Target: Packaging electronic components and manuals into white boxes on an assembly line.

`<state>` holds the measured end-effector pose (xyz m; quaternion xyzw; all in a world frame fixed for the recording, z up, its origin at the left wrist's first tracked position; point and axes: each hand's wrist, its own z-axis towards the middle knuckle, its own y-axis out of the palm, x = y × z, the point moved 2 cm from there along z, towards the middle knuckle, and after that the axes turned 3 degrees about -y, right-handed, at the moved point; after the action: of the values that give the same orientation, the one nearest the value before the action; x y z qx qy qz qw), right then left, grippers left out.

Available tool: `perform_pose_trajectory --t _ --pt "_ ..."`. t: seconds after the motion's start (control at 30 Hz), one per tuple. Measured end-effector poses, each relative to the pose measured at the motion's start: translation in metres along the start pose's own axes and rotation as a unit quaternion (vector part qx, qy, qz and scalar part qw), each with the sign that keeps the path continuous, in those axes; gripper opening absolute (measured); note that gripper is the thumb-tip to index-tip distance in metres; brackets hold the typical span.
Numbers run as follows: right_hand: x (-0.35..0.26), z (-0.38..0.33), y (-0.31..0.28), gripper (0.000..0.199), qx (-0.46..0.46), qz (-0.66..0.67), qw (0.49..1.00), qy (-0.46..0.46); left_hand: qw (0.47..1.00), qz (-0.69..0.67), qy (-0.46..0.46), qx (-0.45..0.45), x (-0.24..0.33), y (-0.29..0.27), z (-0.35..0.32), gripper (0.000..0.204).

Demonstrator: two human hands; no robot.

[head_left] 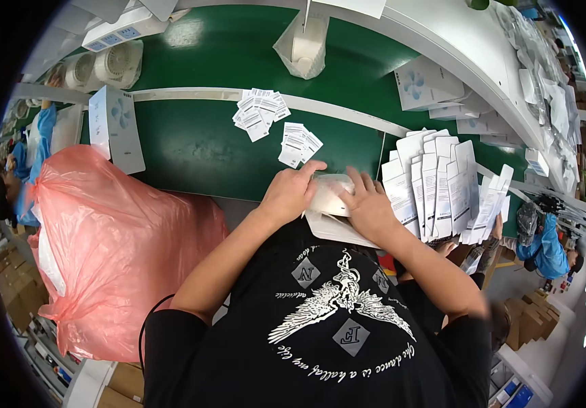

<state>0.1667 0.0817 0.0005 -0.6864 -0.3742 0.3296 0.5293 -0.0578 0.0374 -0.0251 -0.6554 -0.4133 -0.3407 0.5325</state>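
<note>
A white item in a clear plastic bag lies between my hands, close to my body at the table's front edge. Under it, a white flat-sided box partly shows against my shirt. My left hand closes on the left side of the bagged item, its index finger stretched along the far edge; its other fingers are mostly hidden. Spread over the right side, my right hand touches the bag with its thumb, fingers apart and slightly blurred. Just beyond my hands are loose printed white cards in two piles, the nearer cards and the farther cards.
Flat white cartons are stacked at right, beside another person's hand. A large pink plastic bag bulges at left. An upright white box and a bagged white device stand on the green table. A shelf overhangs the back right.
</note>
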Motion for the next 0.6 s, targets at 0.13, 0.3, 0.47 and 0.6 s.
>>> perform_pose_trajectory --t 0.13,0.3,0.47,0.6 --pt "0.040 0.022 0.001 0.075 -0.066 0.099 0.987 0.105 0.989 -0.130 -0.064 0.032 -0.011 -0.025 -0.005 0.035" --pt "0.158 0.091 -0.032 0.075 -0.002 0.140 0.934 0.330 0.968 -0.048 -0.165 0.183 -0.079 -0.041 -0.027 0.035" --pt "0.301 0.180 0.006 0.065 0.207 0.019 0.934 0.292 0.920 0.048 -0.354 0.164 -0.133 -0.038 -0.046 0.045" --pt "0.298 0.203 -0.006 0.056 0.244 -0.029 0.936 0.253 0.939 0.108 -0.262 0.195 -0.189 -0.025 -0.088 0.031"
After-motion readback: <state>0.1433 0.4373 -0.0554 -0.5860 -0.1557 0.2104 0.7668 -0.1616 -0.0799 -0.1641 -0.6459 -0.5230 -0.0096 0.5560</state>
